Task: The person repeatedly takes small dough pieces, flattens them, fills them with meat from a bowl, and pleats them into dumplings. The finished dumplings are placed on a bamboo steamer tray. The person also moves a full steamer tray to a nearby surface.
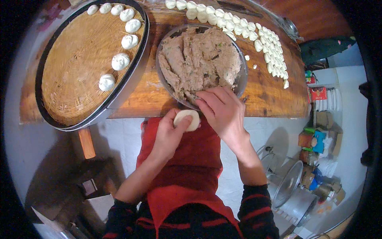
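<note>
My left hand [170,127] holds a round, flat dough wrapper [187,120] just off the table's front edge, its thumb pressed onto the dough. A wide metal bowl [245,71] is heaped with minced meat filling [203,56] flecked with green. Over the bowl's near rim, my right hand [222,110] is bent with its fingertips down at the filling. Whether those fingers grip a tool or some filling is hidden. To the left, a round steamer tray [74,77] with a woven mat carries several pleated buns [120,61] along its right side.
Rows of small dough pieces [238,29] curve along the back and right of the wooden table [134,101]. Two dough scraps lie right of the bowl. A wooden handle [86,143] juts below the tray. Large metal pots [289,185] and boxes [307,139] stand at the right.
</note>
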The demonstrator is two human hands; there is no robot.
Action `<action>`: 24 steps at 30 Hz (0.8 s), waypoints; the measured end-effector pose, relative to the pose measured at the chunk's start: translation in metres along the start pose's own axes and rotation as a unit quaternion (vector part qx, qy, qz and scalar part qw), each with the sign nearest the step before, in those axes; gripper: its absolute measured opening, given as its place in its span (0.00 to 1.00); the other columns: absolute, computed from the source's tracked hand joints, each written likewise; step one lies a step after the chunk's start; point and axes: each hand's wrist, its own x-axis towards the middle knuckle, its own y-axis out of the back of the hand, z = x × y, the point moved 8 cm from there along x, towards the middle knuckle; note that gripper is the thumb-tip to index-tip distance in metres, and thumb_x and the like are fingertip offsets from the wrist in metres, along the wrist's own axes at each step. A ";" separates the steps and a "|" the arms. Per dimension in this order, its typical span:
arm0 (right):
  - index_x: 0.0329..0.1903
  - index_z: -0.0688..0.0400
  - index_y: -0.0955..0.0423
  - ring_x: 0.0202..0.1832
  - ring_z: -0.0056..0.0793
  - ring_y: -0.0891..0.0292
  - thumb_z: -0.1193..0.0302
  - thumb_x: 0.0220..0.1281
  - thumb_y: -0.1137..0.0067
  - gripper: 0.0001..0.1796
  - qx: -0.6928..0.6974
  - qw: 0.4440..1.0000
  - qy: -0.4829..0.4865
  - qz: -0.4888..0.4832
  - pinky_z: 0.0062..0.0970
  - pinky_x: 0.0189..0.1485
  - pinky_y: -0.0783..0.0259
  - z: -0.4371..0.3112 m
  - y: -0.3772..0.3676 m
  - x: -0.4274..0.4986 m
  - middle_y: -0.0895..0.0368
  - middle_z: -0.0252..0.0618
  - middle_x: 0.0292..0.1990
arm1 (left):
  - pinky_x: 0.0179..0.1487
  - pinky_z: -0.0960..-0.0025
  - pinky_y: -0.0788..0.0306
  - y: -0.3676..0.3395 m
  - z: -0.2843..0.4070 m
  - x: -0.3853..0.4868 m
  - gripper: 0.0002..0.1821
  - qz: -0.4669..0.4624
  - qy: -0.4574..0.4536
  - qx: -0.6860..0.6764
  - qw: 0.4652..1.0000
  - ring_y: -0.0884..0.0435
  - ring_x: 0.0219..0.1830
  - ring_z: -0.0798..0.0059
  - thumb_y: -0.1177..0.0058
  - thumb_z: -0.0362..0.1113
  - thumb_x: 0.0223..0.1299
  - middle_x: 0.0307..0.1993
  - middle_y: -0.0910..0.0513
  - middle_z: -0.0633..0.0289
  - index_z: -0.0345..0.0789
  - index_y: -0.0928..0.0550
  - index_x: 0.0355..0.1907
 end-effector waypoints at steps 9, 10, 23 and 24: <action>0.40 0.58 0.13 0.38 0.39 0.17 0.75 0.54 0.29 0.09 -0.016 0.996 0.011 0.091 0.32 0.40 0.20 -0.002 0.041 0.037 0.14 0.40 0.38 | 0.63 0.63 0.22 0.005 0.014 0.009 0.17 0.016 0.018 -0.192 0.981 0.14 0.53 0.65 0.56 0.35 0.80 0.52 0.15 0.51 0.25 0.26 0.61; 0.41 0.59 0.13 0.38 0.39 0.17 0.75 0.54 0.28 0.10 -0.009 0.994 0.036 0.098 0.33 0.39 0.20 -0.002 0.037 0.045 0.13 0.41 0.39 | 0.64 0.63 0.22 0.006 0.015 0.009 0.17 0.022 0.031 -0.214 0.976 0.14 0.54 0.65 0.57 0.35 0.80 0.53 0.16 0.51 0.25 0.26 0.61; 0.44 0.59 0.12 0.41 0.37 0.14 0.75 0.49 0.31 0.16 0.025 0.994 0.105 0.019 0.33 0.43 0.19 -0.005 0.002 0.017 0.11 0.40 0.44 | 0.70 0.63 0.27 0.012 0.038 0.003 0.21 -0.008 0.050 -0.193 0.980 0.18 0.61 0.65 0.60 0.37 0.81 0.58 0.18 0.51 0.24 0.27 0.64; 0.44 0.59 0.12 0.42 0.36 0.14 0.75 0.48 0.31 0.17 0.024 0.993 0.112 0.016 0.33 0.43 0.19 -0.007 -0.003 0.011 0.10 0.39 0.45 | 0.69 0.62 0.27 0.014 0.036 0.001 0.21 0.010 0.058 -0.209 0.976 0.18 0.61 0.64 0.61 0.39 0.81 0.59 0.18 0.51 0.26 0.27 0.65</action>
